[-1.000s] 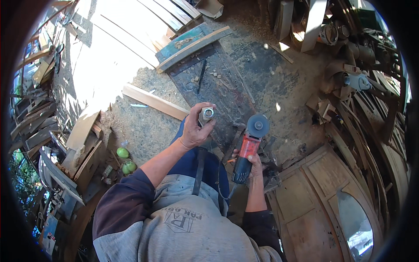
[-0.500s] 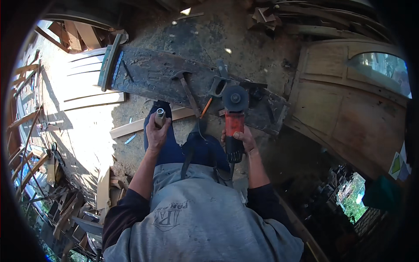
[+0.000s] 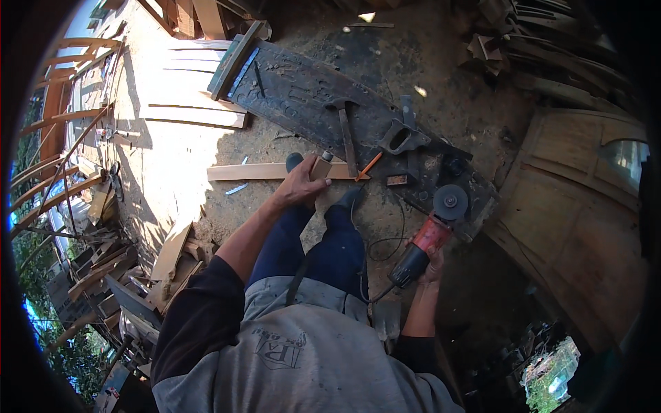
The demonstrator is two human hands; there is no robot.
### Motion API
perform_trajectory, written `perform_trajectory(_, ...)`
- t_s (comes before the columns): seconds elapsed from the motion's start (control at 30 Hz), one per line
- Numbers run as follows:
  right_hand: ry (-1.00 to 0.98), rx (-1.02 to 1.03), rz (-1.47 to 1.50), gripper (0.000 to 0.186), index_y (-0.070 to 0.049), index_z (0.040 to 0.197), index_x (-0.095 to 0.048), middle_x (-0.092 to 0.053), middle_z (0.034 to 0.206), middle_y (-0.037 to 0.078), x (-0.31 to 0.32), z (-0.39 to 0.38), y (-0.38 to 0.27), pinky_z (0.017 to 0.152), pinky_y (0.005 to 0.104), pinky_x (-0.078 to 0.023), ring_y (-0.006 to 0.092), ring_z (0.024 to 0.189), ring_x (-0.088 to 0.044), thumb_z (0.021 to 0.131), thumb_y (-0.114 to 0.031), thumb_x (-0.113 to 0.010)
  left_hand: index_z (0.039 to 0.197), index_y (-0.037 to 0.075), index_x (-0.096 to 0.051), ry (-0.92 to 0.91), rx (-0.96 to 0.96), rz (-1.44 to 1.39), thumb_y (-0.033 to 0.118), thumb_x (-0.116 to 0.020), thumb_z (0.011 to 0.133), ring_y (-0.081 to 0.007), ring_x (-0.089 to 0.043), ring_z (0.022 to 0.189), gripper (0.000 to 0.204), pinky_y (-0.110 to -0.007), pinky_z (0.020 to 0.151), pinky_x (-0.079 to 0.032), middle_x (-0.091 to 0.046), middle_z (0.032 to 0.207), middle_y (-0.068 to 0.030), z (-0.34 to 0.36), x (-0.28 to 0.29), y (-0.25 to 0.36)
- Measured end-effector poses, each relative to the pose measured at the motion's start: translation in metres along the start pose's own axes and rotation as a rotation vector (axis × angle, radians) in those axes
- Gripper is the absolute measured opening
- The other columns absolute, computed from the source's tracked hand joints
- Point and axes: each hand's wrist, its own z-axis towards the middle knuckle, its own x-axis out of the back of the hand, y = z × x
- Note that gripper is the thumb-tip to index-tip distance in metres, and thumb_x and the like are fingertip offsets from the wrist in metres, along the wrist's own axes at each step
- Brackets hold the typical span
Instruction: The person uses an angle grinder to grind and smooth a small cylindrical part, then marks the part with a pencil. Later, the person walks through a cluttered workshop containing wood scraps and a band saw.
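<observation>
My left hand (image 3: pixel 297 184) is closed round a short wooden handle (image 3: pixel 321 167) with a metal-ringed end; the rest of it is hidden in the palm. My right hand (image 3: pixel 432 267) grips a red and black angle grinder (image 3: pixel 421 249), tilted so its grey disc points at the right end of a dark, worn workbench (image 3: pixel 296 86). Whether the disc touches the bench I cannot tell. On the bench lie a hammer (image 3: pixel 346 134), a handsaw (image 3: pixel 401 140), a slim orange tool (image 3: pixel 369 166) and a small open box (image 3: pixel 397 180).
A pale plank (image 3: pixel 251 171) lies on the ground before my feet. The grinder's cord (image 3: pixel 380 297) runs beside my right leg. Boards (image 3: pixel 196 113) rest in sunlight at left, with scrap wood (image 3: pixel 110 275) nearer. A large wooden door panel (image 3: pixel 551 186) stands at right.
The grinder has swung right, away from my body, and now leans over the bench's right end. My left hand has moved forward with the wooden handle. The whole view has turned.
</observation>
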Motion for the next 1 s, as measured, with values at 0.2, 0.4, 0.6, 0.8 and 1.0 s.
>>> perform_trajectory(0.2,-0.044,-0.164,-0.189,0.071,0.001,0.136,-0.051,-0.066,0.116,0.016,-0.005,0.020,0.020,0.085,0.0451,-0.064,0.0272,0.099,-0.071,0.080,-0.024,-0.087,0.126,-0.004,-0.064,-0.008,0.138,-0.126,0.036,-0.081,0.082,-0.0314,-0.070,0.099,0.062,-0.041,0.090,-0.054,-0.068,0.108,-0.0202,0.002,0.010,-0.020)
perform_trajectory(0.4,-0.122,-0.253,-0.427,0.072,0.003,0.142,-0.048,-0.067,0.114,0.017,-0.040,0.030,0.031,0.083,0.0409,-0.060,0.0263,0.093,-0.072,0.086,-0.029,-0.080,0.124,-0.003,-0.066,0.309,-0.130,0.330,0.026,-0.079,0.079,-0.0461,-0.068,0.103,0.055,-0.049,0.093,-0.054,-0.070,0.107,-0.0279,0.068,0.042,-0.062)
perform_trajectory(0.6,-0.117,-0.184,-0.310,0.068,0.003,0.140,-0.051,-0.068,0.114,0.018,-0.061,0.029,0.041,0.087,0.0422,-0.060,0.0284,0.098,-0.072,0.086,-0.033,-0.072,0.113,0.001,-0.061,0.386,-0.013,0.417,0.023,-0.077,0.079,-0.0458,-0.065,0.109,0.043,-0.051,0.092,-0.052,-0.069,0.112,-0.0242,0.133,0.082,-0.070)
perform_trajectory(0.8,-0.102,-0.303,-0.068,0.071,0.003,0.138,-0.051,-0.068,0.113,0.018,-0.088,0.066,0.037,0.088,0.0443,-0.061,0.0310,0.100,-0.071,0.080,-0.028,-0.079,0.116,0.005,-0.064,0.539,-0.198,0.565,0.023,-0.078,0.080,-0.0416,-0.064,0.108,0.042,-0.049,0.093,-0.053,-0.065,0.115,-0.0172,0.212,0.108,-0.061)
perform_trajectory(1.0,0.004,-0.246,-0.296,0.071,0.001,0.137,-0.050,-0.067,0.111,0.017,-0.143,0.144,0.017,0.084,0.0451,-0.061,0.0310,0.097,-0.071,0.080,-0.026,-0.081,0.125,0.007,-0.064,0.569,-0.095,0.569,0.025,-0.079,0.083,-0.0352,-0.058,0.121,0.048,-0.046,0.100,-0.048,-0.063,0.121,-0.0140,0.311,0.136,-0.087)
